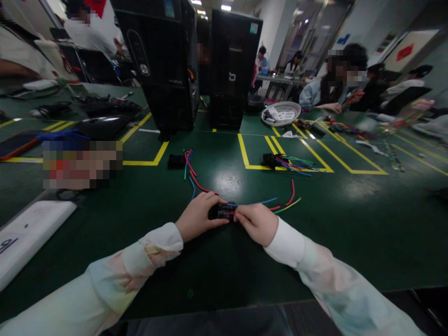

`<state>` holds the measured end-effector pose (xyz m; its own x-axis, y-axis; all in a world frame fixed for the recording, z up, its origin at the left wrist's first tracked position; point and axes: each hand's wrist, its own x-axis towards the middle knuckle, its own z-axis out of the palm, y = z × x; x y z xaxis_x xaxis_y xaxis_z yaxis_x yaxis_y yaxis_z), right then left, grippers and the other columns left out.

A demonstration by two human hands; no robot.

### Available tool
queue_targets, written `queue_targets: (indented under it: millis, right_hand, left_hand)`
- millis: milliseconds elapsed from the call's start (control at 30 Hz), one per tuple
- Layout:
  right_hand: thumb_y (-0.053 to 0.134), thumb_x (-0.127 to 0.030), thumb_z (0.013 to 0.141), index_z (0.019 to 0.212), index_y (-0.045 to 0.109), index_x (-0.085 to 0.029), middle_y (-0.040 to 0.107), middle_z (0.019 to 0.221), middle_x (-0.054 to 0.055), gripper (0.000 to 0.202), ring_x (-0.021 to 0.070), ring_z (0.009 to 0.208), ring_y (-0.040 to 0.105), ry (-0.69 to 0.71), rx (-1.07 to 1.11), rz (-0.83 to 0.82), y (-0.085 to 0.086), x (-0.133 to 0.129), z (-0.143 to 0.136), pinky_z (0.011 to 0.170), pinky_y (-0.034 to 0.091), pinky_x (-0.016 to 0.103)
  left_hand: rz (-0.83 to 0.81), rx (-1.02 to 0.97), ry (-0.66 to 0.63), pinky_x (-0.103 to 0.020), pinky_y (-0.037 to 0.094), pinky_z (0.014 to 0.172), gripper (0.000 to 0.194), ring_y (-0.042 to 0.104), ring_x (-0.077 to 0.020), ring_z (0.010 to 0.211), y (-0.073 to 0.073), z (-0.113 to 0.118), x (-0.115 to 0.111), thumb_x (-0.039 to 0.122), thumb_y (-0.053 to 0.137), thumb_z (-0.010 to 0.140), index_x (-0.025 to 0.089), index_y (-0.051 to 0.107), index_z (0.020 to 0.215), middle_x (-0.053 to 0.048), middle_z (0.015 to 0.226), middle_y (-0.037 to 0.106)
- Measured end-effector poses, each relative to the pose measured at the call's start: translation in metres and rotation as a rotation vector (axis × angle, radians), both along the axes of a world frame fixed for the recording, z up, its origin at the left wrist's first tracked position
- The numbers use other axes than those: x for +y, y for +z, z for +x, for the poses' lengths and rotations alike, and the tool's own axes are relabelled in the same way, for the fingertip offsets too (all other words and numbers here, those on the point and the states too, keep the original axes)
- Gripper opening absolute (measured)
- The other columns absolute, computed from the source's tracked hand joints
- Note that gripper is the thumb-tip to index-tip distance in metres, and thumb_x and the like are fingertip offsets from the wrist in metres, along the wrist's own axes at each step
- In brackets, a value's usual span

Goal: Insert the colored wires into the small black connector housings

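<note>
Low over the table's near middle, my left hand (pixel 200 215) is closed around a small black plastic connector (pixel 226 211), thumb on the near side and fingers on the far side. My right hand (pixel 257 221) pinches at the connector's right end, on a thin red wire (pixel 229 213). A blue wire (pixel 264 201) runs out past the right hand's knuckles, and a yellow-green wire (pixel 289 205) comes out beyond it. A loose red wire (pixel 292 192) lies to the right. Behind my left hand lie another red wire (pixel 199 185) and a short blue wire (pixel 192 188).
Farther back are a black connector (pixel 177 161) and another connector (pixel 269 160) with several coloured wires. Two black computer towers (pixel 227 70) stand behind, beside a white basket (pixel 282 122). A white box (pixel 31 233) lies at left. A person (pixel 322 91) sits across the table.
</note>
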<state>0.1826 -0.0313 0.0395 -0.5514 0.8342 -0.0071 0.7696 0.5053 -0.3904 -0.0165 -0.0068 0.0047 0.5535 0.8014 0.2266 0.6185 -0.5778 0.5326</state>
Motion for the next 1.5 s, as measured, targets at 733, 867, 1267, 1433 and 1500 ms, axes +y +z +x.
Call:
queue_targets:
  millis: [733, 867, 1267, 1433, 1500]
  right_hand:
    - [0.044, -0.018, 0.084, 0.07, 0.064, -0.015, 0.06, 0.062, -0.001, 0.024, 0.0098, 0.059, 0.053, -0.089, 0.381, -0.088, -0.009, 0.005, -0.011, 0.058, 0.037, 0.019]
    - [0.042, -0.02, 0.085, 0.068, 0.062, -0.015, 0.057, 0.059, -0.001, 0.027, 0.0091, 0.056, 0.051, -0.097, 0.413, -0.09, -0.011, 0.007, -0.011, 0.056, 0.035, 0.019]
    - [0.043, -0.028, 0.087, 0.084, 0.055, -0.019, 0.054, 0.059, -0.003, 0.015, 0.0096, 0.052, 0.049, -0.023, 0.085, 0.168, -0.003, 0.0, -0.002, 0.051, 0.027, 0.02]
    - [0.038, -0.024, 0.09, 0.089, 0.052, -0.019, 0.057, 0.08, 0.002, 0.016, 0.0113, 0.07, 0.053, 0.125, 0.111, 0.27, -0.002, 0.004, 0.004, 0.061, 0.036, 0.021]
    - [0.036, -0.023, 0.091, 0.094, 0.052, -0.018, 0.056, 0.085, 0.004, 0.017, 0.0117, 0.075, 0.053, 0.159, 0.13, 0.313, -0.002, 0.005, 0.006, 0.065, 0.038, 0.021]
  left_hand:
    - [-0.028, -0.001, 0.011, -0.038, 0.04, 0.087, 0.038, 0.049, -0.024, 0.102, 0.003, 0.002, -0.002, 0.043, 0.067, 0.068, 0.023, 0.058, 0.099, -0.004, 0.102, 0.058]
    - [-0.027, 0.008, 0.015, -0.038, 0.041, 0.086, 0.037, 0.049, -0.0239, 0.101, 0.003, 0.002, -0.002, 0.042, 0.067, 0.068, 0.022, 0.058, 0.099, -0.004, 0.104, 0.058]
    - [-0.012, 0.004, 0.017, -0.037, 0.042, 0.084, 0.04, 0.05, -0.0229, 0.097, 0.002, 0.002, -0.001, 0.044, 0.066, 0.068, 0.021, 0.057, 0.098, -0.005, 0.101, 0.057]
    - [-0.013, -0.001, 0.01, -0.037, 0.042, 0.084, 0.039, 0.05, -0.0231, 0.096, 0.002, 0.002, -0.001, 0.045, 0.066, 0.069, 0.021, 0.057, 0.098, -0.005, 0.1, 0.057]
    - [-0.009, -0.007, 0.007, -0.037, 0.042, 0.083, 0.039, 0.051, -0.023, 0.095, 0.002, 0.002, -0.001, 0.046, 0.065, 0.069, 0.021, 0.057, 0.097, -0.004, 0.098, 0.057]
